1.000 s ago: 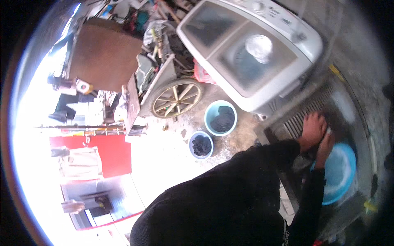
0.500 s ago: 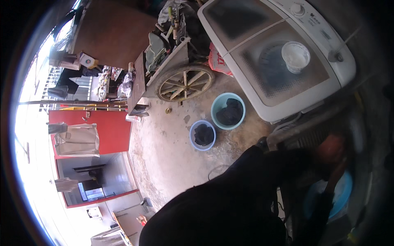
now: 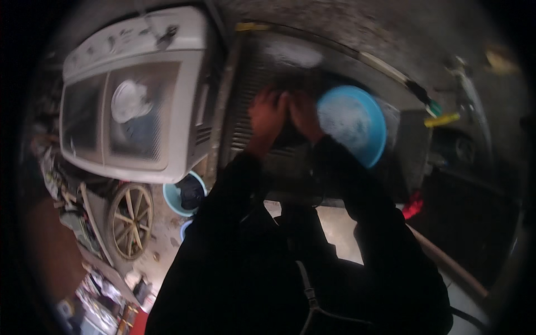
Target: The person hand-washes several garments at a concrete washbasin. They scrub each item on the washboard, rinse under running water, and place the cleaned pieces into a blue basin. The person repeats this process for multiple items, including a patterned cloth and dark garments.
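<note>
Both arms, in black sleeves, reach over a dark ribbed washboard sink (image 3: 240, 125). My left hand (image 3: 268, 116) presses down on the ribs with its fingers bent. Beside it, nearly touching, is my right hand (image 3: 305, 114), also curled. Beneath and between them lies a dark, wet-looking cloth (image 3: 288, 137), hard to make out in the dim light; both hands seem to grip it. A light blue basin (image 3: 379, 125) of foamy water stands just right of my right hand. White suds (image 3: 293, 54) lie at the sink's far side.
Left of the sink stands a white washing machine (image 3: 187, 111) with a white tub (image 3: 129, 103) on its lid. A teal basin (image 3: 172, 198) holding dark cloth sits on the floor, near a spoked cart wheel (image 3: 132, 220). A green-tipped brush (image 3: 432, 108) lies far right.
My view has swung from the yard on the left to the sink. The washing machine now appears at the left, and both hands show together over the ribs.
</note>
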{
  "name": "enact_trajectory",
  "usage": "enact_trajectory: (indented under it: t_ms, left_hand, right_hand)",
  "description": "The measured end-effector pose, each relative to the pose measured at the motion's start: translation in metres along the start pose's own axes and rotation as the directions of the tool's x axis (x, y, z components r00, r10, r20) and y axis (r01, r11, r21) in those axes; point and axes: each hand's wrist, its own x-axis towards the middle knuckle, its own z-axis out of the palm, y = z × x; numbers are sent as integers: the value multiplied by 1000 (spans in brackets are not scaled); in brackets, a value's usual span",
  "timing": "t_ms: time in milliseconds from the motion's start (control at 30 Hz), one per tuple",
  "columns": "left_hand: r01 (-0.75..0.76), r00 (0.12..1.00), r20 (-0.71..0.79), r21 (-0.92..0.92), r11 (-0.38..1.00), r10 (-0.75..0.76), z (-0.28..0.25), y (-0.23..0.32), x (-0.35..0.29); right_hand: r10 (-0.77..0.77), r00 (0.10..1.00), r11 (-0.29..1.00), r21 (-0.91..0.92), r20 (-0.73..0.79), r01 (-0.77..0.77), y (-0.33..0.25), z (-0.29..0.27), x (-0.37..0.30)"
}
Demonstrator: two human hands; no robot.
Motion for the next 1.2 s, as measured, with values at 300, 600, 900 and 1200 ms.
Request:
enact_trajectory:
  t_ms: [300,600,900,1200]
  left_hand:
    - [-136,988,-27,321,937,152,4,-7,-48]
    - [-29,983,-178,-333,942,-33,-15,-13,-92]
    - [-69,997,-11,127,990,71,40,-25,16]
    - [10,998,-63,-46,999,-13,-13,-15,-108]
  right_hand:
    - [20,998,978,210,-51,-9,-34,15,-50]
    - [-44,977,990,125,-210,71,-55,-5,-89]
    - [-131,976,988,-104,-173,115,10,22,-3]
    - [-47,972,961,256,-229,107,-51,11,-112]
